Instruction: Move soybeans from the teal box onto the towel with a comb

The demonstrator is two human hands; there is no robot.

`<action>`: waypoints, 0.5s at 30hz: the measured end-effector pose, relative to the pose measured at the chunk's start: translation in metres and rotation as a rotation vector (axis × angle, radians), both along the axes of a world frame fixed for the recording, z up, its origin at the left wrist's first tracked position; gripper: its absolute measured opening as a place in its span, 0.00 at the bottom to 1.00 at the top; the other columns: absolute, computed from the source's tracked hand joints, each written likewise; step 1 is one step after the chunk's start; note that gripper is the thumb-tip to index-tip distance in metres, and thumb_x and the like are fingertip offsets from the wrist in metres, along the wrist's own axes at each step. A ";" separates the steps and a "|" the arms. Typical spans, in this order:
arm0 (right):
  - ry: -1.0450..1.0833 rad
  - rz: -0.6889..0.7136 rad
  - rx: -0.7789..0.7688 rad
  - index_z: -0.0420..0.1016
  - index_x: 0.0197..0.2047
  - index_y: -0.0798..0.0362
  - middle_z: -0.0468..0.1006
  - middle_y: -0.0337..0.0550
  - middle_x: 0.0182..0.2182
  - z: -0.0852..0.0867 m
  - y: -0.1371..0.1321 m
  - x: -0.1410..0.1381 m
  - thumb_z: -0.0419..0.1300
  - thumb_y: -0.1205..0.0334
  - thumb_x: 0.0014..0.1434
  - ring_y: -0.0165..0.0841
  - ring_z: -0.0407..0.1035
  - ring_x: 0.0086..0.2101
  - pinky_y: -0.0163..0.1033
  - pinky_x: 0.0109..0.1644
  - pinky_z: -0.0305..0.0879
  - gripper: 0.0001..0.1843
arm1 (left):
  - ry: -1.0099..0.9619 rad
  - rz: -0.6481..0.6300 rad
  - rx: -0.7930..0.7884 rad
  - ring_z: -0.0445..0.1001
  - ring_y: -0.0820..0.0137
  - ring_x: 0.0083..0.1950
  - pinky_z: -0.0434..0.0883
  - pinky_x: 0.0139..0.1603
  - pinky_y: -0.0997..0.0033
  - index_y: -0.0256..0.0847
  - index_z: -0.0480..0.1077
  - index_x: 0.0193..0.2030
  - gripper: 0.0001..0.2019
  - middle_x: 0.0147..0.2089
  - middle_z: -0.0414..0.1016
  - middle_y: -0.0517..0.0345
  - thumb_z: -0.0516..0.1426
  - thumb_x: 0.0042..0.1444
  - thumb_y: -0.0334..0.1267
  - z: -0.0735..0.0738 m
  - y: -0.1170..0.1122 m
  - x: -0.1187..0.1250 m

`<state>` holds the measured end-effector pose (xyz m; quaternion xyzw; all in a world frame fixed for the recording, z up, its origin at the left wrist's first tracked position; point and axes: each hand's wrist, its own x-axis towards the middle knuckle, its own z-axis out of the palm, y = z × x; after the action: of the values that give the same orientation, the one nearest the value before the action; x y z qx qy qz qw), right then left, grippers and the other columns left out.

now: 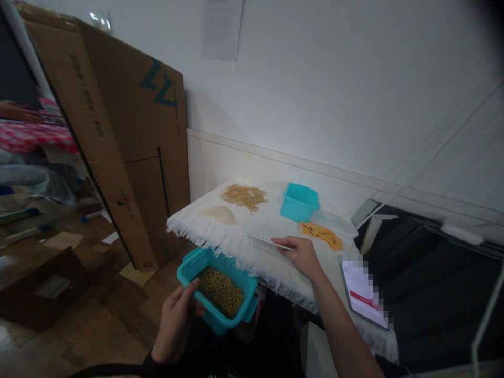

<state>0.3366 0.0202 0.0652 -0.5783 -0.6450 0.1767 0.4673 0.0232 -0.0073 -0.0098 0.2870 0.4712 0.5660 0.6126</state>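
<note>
My left hand (176, 318) is closed on the rim of a teal container (240, 311) filled with greenish beans (219, 290), held below the table's front edge. My right hand (300, 254) rests on the white fringed cloth (244, 239), fingers pinched on a thin white flat piece (264, 242). On the cloth lie a pile of tan beans (244, 196) and a pile of white grains (219, 213). An empty teal container (299, 201) stands farther back.
A clear lid (334, 221) and a yellow packet (322, 234) lie right of the empty container. A tablet (362, 294) sits at the table's right. A big cardboard box (129, 136) leans on the wall to the left. Wooden floor below.
</note>
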 end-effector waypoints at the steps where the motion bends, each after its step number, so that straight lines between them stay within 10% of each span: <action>1: -0.002 -0.002 0.008 0.85 0.37 0.48 0.85 0.43 0.38 -0.001 -0.003 -0.001 0.63 0.62 0.49 0.41 0.79 0.40 0.46 0.48 0.74 0.12 | -0.002 0.002 -0.002 0.65 0.75 0.16 0.63 0.18 0.76 0.39 0.69 0.20 0.19 0.15 0.66 0.67 0.69 0.42 0.50 0.000 0.001 0.000; 15: -0.138 -0.282 0.172 0.84 0.42 0.49 0.85 0.44 0.36 0.014 -0.027 -0.016 0.59 0.59 0.58 0.39 0.79 0.32 0.40 0.38 0.75 0.13 | 0.009 0.005 -0.011 0.64 0.75 0.17 0.64 0.18 0.75 0.39 0.68 0.20 0.19 0.15 0.66 0.66 0.69 0.43 0.50 0.007 -0.001 0.006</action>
<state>0.3206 -0.0070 0.0788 -0.6316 -0.6008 0.0136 0.4899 0.0287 -0.0080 -0.0032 0.2850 0.4779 0.5636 0.6105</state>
